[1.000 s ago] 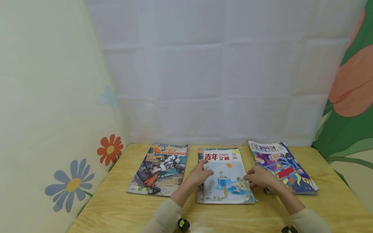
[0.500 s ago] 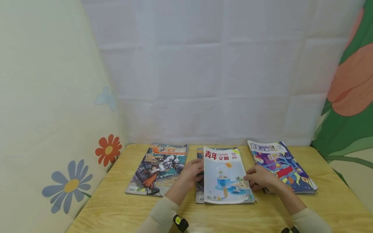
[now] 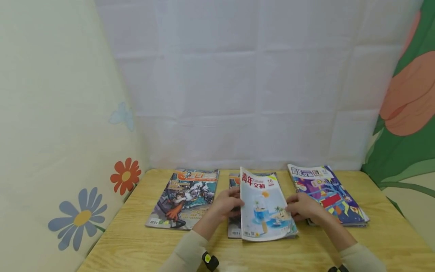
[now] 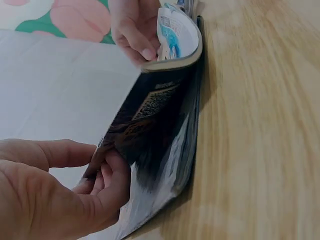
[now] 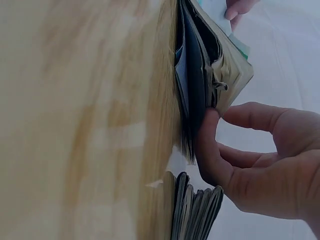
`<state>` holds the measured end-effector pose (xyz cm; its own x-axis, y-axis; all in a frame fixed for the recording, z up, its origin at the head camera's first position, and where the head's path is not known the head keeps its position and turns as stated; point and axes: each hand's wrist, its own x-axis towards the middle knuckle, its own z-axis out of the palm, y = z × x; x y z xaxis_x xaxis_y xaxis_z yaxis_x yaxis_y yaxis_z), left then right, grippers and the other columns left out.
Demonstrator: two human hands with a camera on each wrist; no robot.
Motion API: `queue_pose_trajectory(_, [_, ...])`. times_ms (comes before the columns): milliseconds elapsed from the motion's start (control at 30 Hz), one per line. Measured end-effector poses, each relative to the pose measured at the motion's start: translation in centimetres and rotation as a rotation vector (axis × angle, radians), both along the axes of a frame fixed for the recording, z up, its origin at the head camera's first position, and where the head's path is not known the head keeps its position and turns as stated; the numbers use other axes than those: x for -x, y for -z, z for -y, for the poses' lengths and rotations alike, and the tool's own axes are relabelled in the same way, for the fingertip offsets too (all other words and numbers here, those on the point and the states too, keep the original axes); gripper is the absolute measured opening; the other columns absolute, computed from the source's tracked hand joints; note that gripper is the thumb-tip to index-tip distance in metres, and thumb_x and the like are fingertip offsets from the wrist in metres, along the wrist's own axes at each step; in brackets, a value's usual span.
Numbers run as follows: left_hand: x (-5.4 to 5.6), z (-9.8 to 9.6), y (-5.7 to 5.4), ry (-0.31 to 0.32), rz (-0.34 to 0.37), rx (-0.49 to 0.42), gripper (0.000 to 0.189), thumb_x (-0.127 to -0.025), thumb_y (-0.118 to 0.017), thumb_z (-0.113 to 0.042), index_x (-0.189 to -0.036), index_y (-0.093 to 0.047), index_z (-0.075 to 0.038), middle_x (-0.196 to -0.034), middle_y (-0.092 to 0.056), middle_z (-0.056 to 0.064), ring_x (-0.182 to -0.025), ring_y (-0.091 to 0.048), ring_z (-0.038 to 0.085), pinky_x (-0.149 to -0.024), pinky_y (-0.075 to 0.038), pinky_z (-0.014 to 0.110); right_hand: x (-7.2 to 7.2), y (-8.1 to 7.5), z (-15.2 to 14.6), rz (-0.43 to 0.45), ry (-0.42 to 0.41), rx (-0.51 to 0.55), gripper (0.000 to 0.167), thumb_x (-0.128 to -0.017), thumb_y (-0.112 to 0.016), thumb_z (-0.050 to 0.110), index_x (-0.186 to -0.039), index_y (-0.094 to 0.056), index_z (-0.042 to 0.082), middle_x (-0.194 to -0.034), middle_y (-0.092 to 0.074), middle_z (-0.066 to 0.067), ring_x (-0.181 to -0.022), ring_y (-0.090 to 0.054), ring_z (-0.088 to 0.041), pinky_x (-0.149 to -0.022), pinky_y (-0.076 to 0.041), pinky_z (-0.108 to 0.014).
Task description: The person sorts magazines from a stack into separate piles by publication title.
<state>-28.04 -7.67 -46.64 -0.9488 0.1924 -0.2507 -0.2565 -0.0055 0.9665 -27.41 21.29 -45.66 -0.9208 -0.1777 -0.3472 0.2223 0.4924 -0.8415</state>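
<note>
A magazine [image 3: 259, 200] with red lettering and a beach picture is curved, its left side raised off the grey comic-style magazine [image 3: 234, 229] beneath. My left hand [image 3: 227, 204] pinches its left edge; in the left wrist view, the thumb and fingers of the left hand [image 4: 75, 190] hold the spine side and the dark back cover [image 4: 145, 110] shows. At the opposite edge, my right hand [image 3: 304, 206] pinches the pages. Close up in the right wrist view, the right hand [image 5: 270, 155] has thumb and forefinger on the worn page corner [image 5: 227, 85].
To the left lies another comic-style magazine [image 3: 187, 200] on the wooden table [image 3: 146, 249]. A stack of magazines with a purple cover [image 3: 329, 196] on top sits to the right, close beside my right hand. A white cloth [image 3: 217, 83] hangs behind the table.
My left hand has moved from on top of the cover to its left edge and lifted that side. The magazine now bends upward and has shifted slightly right. The right hand stays at its edge.
</note>
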Motion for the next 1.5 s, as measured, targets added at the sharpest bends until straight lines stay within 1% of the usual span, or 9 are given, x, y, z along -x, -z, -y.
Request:
queue_pose_trajectory(267, [-0.2,-0.2,-0.7,0.003,-0.078,-0.01,0.066,-0.081,-0.063,0.01,-0.146,-0.052,0.001,-0.124,-0.062,0.017,-0.106,-0.064,0.033,-0.082,-0.057,0.054,-0.3,0.0,0.0,-0.025,0.014,0.049,0.049,-0.089,-0.068,-0.005,-0.133,-0.05,-0.019,-0.11,-0.064,-0.02,-0.093,-0.068,-0.027,-0.074,-0.06,-0.042])
queue_pose_trajectory(500, [-0.2,0.1,-1.7,0.034,-0.105,-0.043,0.063,-0.086,-0.061,0.008,-0.147,-0.053,-0.006,-0.132,-0.058,0.014,-0.109,-0.062,0.033,-0.081,-0.058,0.051,-0.1,0.2,-0.2,-0.037,0.032,0.091,0.052,-0.088,-0.068,-0.007,-0.135,-0.049,-0.019,-0.118,-0.06,-0.024,-0.092,-0.067,-0.025,-0.073,-0.06,-0.039])
queue_pose_trajectory(667, [-0.3,0.3,-2.4,0.085,-0.142,-0.065,0.061,-0.088,-0.059,0.009,-0.147,-0.053,-0.008,-0.133,-0.053,0.015,-0.109,-0.061,0.033,-0.079,-0.058,0.05,0.2,0.2,-0.2,-0.038,0.039,0.079,0.056,-0.09,-0.065,0.0,-0.14,-0.046,-0.017,-0.117,-0.064,-0.021,-0.09,-0.066,-0.024,-0.073,-0.059,-0.038])
queue_pose_trajectory(800, [-0.5,0.4,-2.9,0.114,-0.183,-0.093,0.057,-0.092,-0.059,0.007,-0.146,-0.052,-0.006,-0.136,-0.052,0.014,-0.11,-0.061,0.033,-0.082,-0.057,0.051,0.5,0.1,-0.1,-0.062,0.028,0.05,0.058,-0.092,-0.063,0.009,-0.142,-0.046,-0.014,-0.108,-0.066,-0.015,-0.084,-0.062,-0.023,-0.071,-0.054,-0.037])
queue_pose_trajectory(967, [-0.8,0.5,-3.4,0.13,-0.209,-0.123,0.055,-0.095,-0.06,0.005,-0.148,-0.05,-0.006,-0.14,-0.05,0.014,-0.11,-0.061,0.033,-0.081,-0.058,0.049,0.5,0.4,-0.2,-0.105,-0.011,0.08,0.054,-0.095,-0.062,0.009,-0.142,-0.047,-0.012,-0.105,-0.066,-0.015,-0.084,-0.062,-0.027,-0.071,-0.054,-0.04])
queue_pose_trajectory(1100, [-0.6,0.8,-3.5,0.136,-0.189,-0.146,0.054,-0.097,-0.057,0.004,-0.149,-0.049,-0.007,-0.143,-0.048,0.015,-0.109,-0.062,0.034,-0.076,-0.058,0.044,0.4,0.7,-0.9,-0.092,-0.06,0.206,0.067,-0.097,-0.066,0.011,-0.153,-0.035,-0.006,-0.121,-0.062,-0.021,-0.097,-0.066,-0.03,-0.084,-0.056,-0.045])
queue_pose_trajectory(1233, [-0.3,1.3,-3.6,0.107,-0.134,-0.201,0.057,-0.097,-0.055,0.005,-0.152,-0.044,-0.004,-0.147,-0.044,0.018,-0.113,-0.06,0.033,-0.078,-0.056,0.043,0.1,0.6,-1.9,-0.019,-0.136,0.411,0.085,-0.1,-0.067,0.016,-0.163,-0.012,0.006,-0.134,-0.055,-0.026,-0.113,-0.063,-0.036,-0.096,-0.052,-0.048])
queue_pose_trajectory(1400, [0.2,1.5,-3.6,0.05,-0.086,-0.267,0.061,-0.096,-0.054,0.008,-0.154,-0.038,-0.001,-0.149,-0.042,0.02,-0.114,-0.057,0.032,-0.079,-0.055,0.044,-0.6,0.2,-3.2,0.092,-0.256,0.68,0.089,-0.104,-0.056,0.007,-0.164,0.009,0.02,-0.143,-0.05,-0.027,-0.123,-0.058,-0.039,-0.101,-0.048,-0.048])
queue_pose_trajectory(1500, [0.5,1.4,-3.3,0.03,-0.067,-0.292,0.062,-0.096,-0.054,0.008,-0.154,-0.037,-0.001,-0.147,-0.042,0.021,-0.113,-0.058,0.031,-0.077,-0.055,0.043,-1.1,0.1,-4.0,0.153,-0.345,0.799,0.088,-0.105,-0.047,-0.003,-0.162,0.014,0.023,-0.144,-0.048,-0.029,-0.125,-0.055,-0.044,-0.102,-0.046,-0.055])
